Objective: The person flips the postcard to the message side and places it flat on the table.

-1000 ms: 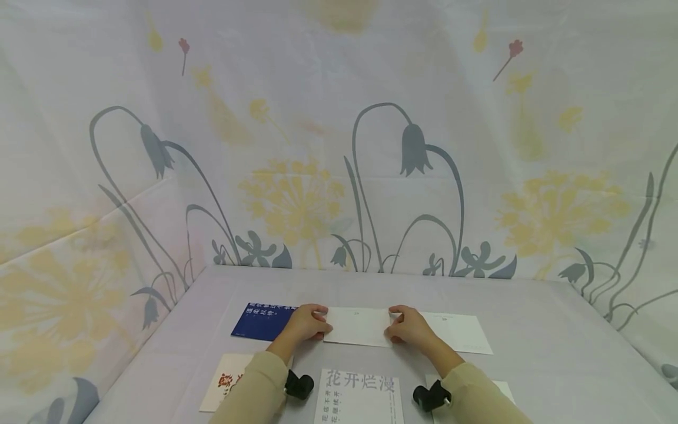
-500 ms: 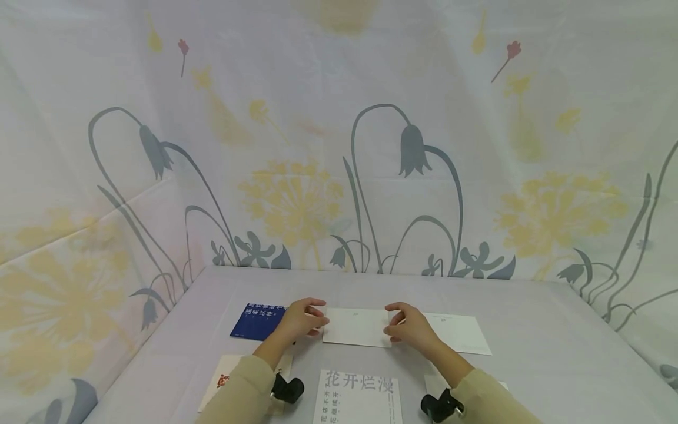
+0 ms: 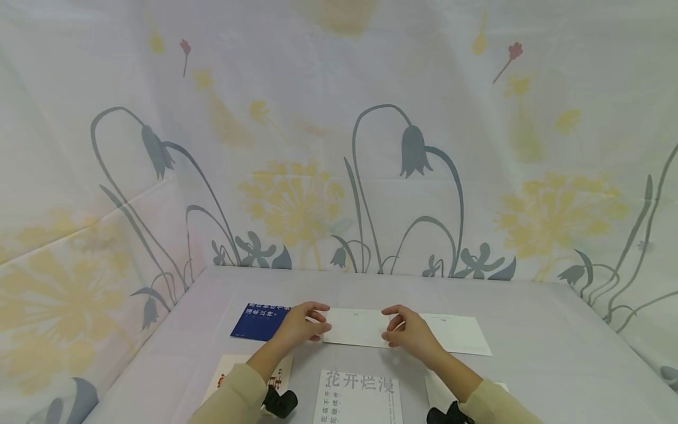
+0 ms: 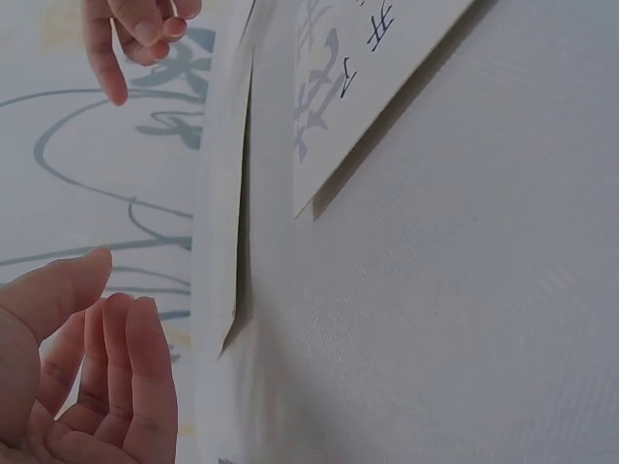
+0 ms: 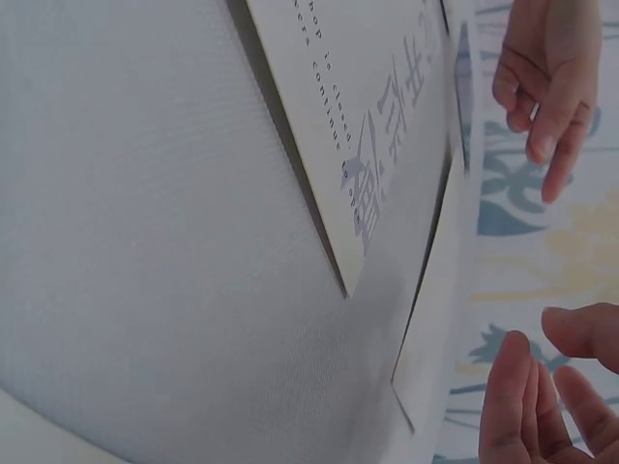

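Note:
A blank white card lies flat in the middle of the back row, a small mark near its top edge. My left hand hovers by its left end, fingers loosely bent and thumb apart from them. At the opposite end is my right hand, its fingers relaxed too. Both wrist views show a gap between fingers and thumb, with nothing held in the left hand or the right hand. They appear raised off the card, whose edge shows low and thin in the left wrist view.
A dark blue card lies left of the left hand, and another white card to the right. Nearer are a cream card with red print, a card with grey lettering and a partly covered pale card. A flowered cloth hangs behind.
A second ago both hands were at the middle white card's ends, seemingly touching it. They drew apart and up, then came slightly inward again. The card looks unmoved.

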The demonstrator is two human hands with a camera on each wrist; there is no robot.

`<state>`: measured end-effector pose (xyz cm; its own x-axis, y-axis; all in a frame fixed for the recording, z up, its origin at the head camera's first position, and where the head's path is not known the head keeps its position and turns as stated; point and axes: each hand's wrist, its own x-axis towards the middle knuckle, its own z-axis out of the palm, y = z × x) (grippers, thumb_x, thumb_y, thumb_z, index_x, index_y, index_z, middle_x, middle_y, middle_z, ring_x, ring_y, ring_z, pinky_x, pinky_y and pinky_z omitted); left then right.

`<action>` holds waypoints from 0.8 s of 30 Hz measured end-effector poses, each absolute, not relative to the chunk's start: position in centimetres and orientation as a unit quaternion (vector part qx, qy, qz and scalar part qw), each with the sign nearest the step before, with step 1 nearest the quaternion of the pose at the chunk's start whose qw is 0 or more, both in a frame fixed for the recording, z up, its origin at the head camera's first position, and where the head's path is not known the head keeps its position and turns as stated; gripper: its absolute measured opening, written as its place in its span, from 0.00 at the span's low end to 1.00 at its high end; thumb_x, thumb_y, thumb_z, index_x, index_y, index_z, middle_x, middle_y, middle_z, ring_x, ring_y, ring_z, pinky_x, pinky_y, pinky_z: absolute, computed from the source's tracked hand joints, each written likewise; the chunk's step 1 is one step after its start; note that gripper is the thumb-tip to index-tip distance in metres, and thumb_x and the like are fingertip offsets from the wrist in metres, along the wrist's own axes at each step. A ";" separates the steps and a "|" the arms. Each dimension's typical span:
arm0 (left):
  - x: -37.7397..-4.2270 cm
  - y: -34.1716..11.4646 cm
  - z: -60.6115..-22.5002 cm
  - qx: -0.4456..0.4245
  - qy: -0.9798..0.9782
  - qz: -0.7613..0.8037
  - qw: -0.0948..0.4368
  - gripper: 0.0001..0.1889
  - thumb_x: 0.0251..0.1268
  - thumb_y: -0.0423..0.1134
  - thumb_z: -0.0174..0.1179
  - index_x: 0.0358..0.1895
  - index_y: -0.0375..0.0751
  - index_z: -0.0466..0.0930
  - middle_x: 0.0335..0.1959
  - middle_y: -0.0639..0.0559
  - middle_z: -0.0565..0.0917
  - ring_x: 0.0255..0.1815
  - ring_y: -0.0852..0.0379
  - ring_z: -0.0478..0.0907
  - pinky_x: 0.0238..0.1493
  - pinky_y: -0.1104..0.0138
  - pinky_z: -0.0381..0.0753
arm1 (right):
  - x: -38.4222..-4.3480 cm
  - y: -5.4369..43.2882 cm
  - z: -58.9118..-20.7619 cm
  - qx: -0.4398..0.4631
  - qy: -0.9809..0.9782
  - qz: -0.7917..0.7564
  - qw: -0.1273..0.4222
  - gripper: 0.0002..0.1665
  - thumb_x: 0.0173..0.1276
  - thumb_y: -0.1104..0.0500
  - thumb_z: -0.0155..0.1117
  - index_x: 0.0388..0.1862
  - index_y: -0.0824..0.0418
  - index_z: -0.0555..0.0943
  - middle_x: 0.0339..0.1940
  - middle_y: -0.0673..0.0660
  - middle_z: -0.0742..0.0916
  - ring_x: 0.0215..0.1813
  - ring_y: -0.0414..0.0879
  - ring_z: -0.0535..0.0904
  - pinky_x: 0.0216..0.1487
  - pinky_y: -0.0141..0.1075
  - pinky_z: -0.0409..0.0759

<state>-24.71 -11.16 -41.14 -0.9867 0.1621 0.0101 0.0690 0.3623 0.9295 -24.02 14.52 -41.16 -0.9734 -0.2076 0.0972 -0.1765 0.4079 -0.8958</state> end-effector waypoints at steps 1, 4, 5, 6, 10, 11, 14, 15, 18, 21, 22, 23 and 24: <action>-24.6 -11.2 -41.1 0.073 0.823 0.562 0.042 0.22 0.55 0.31 0.66 0.54 0.32 0.75 0.34 0.47 0.77 0.29 0.53 0.78 0.31 0.65 0.82 | -23.9 14.5 -41.1 -0.116 0.839 -0.531 0.014 0.26 0.54 0.70 0.67 0.54 0.69 0.73 0.30 0.55 0.76 0.28 0.46 0.78 0.30 0.36 0.81; -24.2 -11.1 -41.0 0.083 0.822 0.562 0.042 0.22 0.54 0.31 0.66 0.53 0.32 0.75 0.33 0.48 0.77 0.29 0.53 0.78 0.31 0.65 0.82 | -23.3 14.4 -40.8 -0.121 0.838 -0.532 0.017 0.27 0.53 0.70 0.67 0.54 0.69 0.73 0.30 0.56 0.76 0.28 0.46 0.77 0.30 0.36 0.81; -24.0 -11.1 -41.0 0.085 0.823 0.560 0.041 0.22 0.54 0.31 0.66 0.53 0.32 0.75 0.33 0.48 0.77 0.29 0.53 0.78 0.30 0.65 0.82 | -23.1 14.4 -40.7 -0.124 0.837 -0.532 0.018 0.27 0.53 0.70 0.67 0.53 0.69 0.73 0.30 0.56 0.76 0.29 0.46 0.77 0.30 0.36 0.81; -23.9 -11.1 -40.9 0.089 0.824 0.558 0.040 0.21 0.54 0.31 0.66 0.53 0.31 0.75 0.33 0.48 0.77 0.29 0.53 0.78 0.30 0.65 0.82 | -22.9 14.4 -40.6 -0.128 0.836 -0.533 0.019 0.27 0.53 0.70 0.68 0.53 0.69 0.73 0.31 0.56 0.76 0.29 0.46 0.77 0.30 0.36 0.81; -23.4 -11.2 -40.9 0.098 0.829 0.549 0.035 0.21 0.54 0.31 0.67 0.52 0.32 0.76 0.32 0.49 0.77 0.29 0.53 0.78 0.30 0.65 0.82 | -22.1 14.4 -40.4 -0.141 0.831 -0.538 0.023 0.27 0.53 0.69 0.68 0.53 0.69 0.73 0.31 0.56 0.76 0.30 0.47 0.76 0.30 0.35 0.80; -23.3 -11.2 -41.0 0.101 0.829 0.548 0.036 0.21 0.53 0.31 0.67 0.52 0.32 0.76 0.32 0.49 0.77 0.28 0.54 0.78 0.30 0.66 0.82 | -21.9 14.4 -40.4 -0.145 0.830 -0.537 0.023 0.27 0.53 0.69 0.68 0.53 0.69 0.73 0.31 0.55 0.76 0.31 0.47 0.76 0.30 0.34 0.80; -22.9 -11.4 -41.0 0.112 0.828 0.549 0.040 0.21 0.53 0.31 0.67 0.52 0.32 0.76 0.32 0.50 0.76 0.28 0.56 0.77 0.30 0.66 0.82 | -21.3 14.4 -40.4 -0.159 0.833 -0.530 0.019 0.26 0.53 0.69 0.69 0.52 0.68 0.73 0.31 0.55 0.76 0.32 0.46 0.75 0.30 0.34 0.80; -22.7 -11.5 -41.0 0.116 0.827 0.549 0.041 0.21 0.53 0.31 0.67 0.52 0.32 0.76 0.32 0.50 0.76 0.28 0.57 0.77 0.30 0.66 0.81 | -21.1 14.5 -40.5 -0.162 0.835 -0.525 0.017 0.26 0.53 0.68 0.69 0.52 0.68 0.74 0.31 0.55 0.76 0.32 0.46 0.75 0.29 0.34 0.79; -22.4 -11.7 -41.0 0.125 0.824 0.551 0.041 0.22 0.52 0.32 0.68 0.52 0.32 0.76 0.32 0.49 0.76 0.28 0.57 0.76 0.30 0.65 0.81 | -20.7 14.5 -40.5 -0.171 0.839 -0.517 0.018 0.25 0.53 0.68 0.69 0.51 0.67 0.74 0.32 0.54 0.77 0.32 0.46 0.76 0.29 0.34 0.79; -22.1 -12.1 -41.0 0.132 0.824 0.549 0.041 0.22 0.52 0.33 0.68 0.52 0.33 0.76 0.32 0.50 0.76 0.29 0.57 0.76 0.31 0.66 0.81 | -20.3 14.6 -40.6 -0.177 0.840 -0.513 0.021 0.23 0.54 0.68 0.68 0.50 0.66 0.74 0.33 0.56 0.77 0.33 0.47 0.76 0.28 0.34 0.78; -22.0 -12.2 -41.0 0.133 0.824 0.548 0.042 0.22 0.52 0.33 0.68 0.52 0.33 0.76 0.32 0.50 0.77 0.29 0.58 0.76 0.31 0.66 0.81 | -20.2 14.6 -40.7 -0.181 0.840 -0.511 0.022 0.23 0.54 0.67 0.68 0.50 0.67 0.74 0.33 0.56 0.77 0.33 0.46 0.76 0.28 0.34 0.78; -21.9 -12.3 -41.1 0.135 0.825 0.547 0.043 0.22 0.52 0.33 0.68 0.52 0.33 0.77 0.32 0.50 0.77 0.30 0.57 0.75 0.31 0.66 0.80 | -20.0 14.7 -40.7 -0.184 0.841 -0.509 0.022 0.23 0.54 0.67 0.68 0.50 0.67 0.74 0.33 0.56 0.77 0.32 0.46 0.76 0.28 0.34 0.78; -21.8 -12.4 -41.1 0.138 0.827 0.543 0.044 0.22 0.52 0.33 0.68 0.52 0.34 0.77 0.32 0.51 0.77 0.30 0.57 0.75 0.30 0.67 0.80 | -19.9 14.7 -40.7 -0.188 0.842 -0.506 0.022 0.23 0.54 0.67 0.68 0.49 0.67 0.74 0.33 0.56 0.77 0.32 0.46 0.76 0.28 0.33 0.78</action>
